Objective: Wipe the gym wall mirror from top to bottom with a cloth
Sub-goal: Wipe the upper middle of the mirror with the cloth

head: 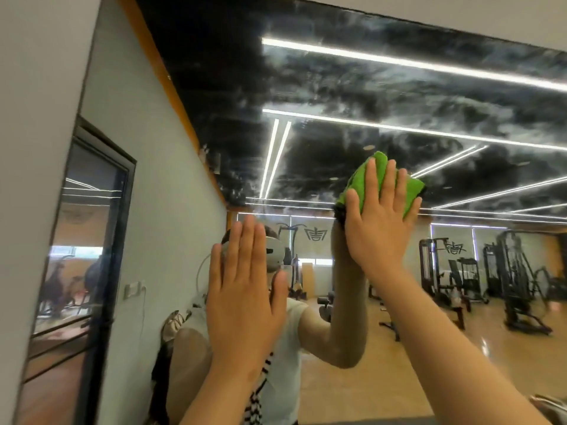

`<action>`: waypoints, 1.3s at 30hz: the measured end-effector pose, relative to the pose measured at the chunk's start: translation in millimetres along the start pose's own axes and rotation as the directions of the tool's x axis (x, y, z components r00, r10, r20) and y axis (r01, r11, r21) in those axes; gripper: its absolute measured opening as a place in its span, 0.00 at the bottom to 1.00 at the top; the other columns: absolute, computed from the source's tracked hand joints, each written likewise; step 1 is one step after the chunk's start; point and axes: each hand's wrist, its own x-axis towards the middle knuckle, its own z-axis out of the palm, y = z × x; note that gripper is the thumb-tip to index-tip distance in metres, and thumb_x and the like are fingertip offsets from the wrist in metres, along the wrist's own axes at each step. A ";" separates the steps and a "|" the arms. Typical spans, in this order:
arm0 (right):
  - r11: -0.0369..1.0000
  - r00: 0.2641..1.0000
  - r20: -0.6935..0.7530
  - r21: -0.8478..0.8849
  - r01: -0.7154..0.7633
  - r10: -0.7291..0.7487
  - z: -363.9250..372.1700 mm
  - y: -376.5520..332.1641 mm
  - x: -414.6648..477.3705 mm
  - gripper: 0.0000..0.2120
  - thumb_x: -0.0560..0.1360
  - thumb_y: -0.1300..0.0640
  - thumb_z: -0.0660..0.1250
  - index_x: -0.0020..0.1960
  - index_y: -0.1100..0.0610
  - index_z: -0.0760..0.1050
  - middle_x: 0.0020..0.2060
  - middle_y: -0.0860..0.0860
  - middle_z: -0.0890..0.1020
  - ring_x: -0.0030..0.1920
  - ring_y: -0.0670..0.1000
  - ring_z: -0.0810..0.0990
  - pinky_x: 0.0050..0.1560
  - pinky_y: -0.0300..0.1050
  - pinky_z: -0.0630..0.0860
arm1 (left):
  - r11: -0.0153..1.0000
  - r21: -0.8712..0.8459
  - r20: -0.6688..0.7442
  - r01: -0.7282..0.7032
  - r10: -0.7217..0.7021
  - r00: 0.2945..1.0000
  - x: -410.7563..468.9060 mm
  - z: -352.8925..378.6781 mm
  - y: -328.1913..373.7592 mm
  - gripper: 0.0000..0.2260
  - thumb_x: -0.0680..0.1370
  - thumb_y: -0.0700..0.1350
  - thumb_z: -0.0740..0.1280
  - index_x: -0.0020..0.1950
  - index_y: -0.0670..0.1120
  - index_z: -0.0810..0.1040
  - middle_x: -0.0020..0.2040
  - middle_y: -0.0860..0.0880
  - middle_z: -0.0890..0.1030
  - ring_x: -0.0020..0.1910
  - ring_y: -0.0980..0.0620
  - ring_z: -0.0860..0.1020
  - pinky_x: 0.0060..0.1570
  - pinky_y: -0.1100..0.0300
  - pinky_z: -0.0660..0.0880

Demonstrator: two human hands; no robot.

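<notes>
High on the mirror [337, 87], the right hand [380, 231] presses the green cloth [356, 184] flat

The fingers lie straight over the cloth and do not curl around it, so only the palm holds it to the glass. The left hand [245, 299] is also flat and open, with nothing in it; I cannot tell if it touches the glass. The cloth looks soft and light and may bunch or slip, so a spread palm on its middle seems best
</notes>
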 end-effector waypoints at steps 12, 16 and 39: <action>0.689 0.688 0.121 -0.037 0.724 -0.716 7.4 -61.3 18.6 0.26 0.82 0.42 0.43 0.79 0.43 0.55 0.79 0.49 0.57 0.80 0.52 0.50 0.77 0.58 0.41 | 0.999 0.030 -0.034 0.012 -0.011 0.999 0.8 -3.0 2.1 0.29 0.85 0.58 0.41 0.81 0.42 0.53 0.81 0.43 0.56 0.81 0.47 0.54 0.78 0.48 0.49; 0.869 0.870 0.123 -0.077 0.488 -0.478 0.7 -73.6 44.8 0.28 0.82 0.39 0.40 0.80 0.43 0.43 0.81 0.48 0.46 0.80 0.51 0.40 0.77 0.59 0.35 | 0.999 0.037 -0.042 0.021 -0.019 0.999 -0.3 -2.5 1.9 0.29 0.84 0.56 0.47 0.81 0.42 0.54 0.81 0.43 0.57 0.80 0.46 0.56 0.78 0.48 0.49; 0.855 0.850 0.237 -0.113 0.506 -0.471 -12.8 -91.6 51.2 0.29 0.83 0.40 0.44 0.80 0.44 0.38 0.80 0.48 0.41 0.79 0.51 0.37 0.76 0.60 0.35 | 0.999 0.051 -0.059 -0.013 0.016 0.998 -1.1 -0.4 -1.7 0.29 0.84 0.55 0.50 0.81 0.41 0.52 0.82 0.43 0.55 0.81 0.46 0.53 0.78 0.46 0.50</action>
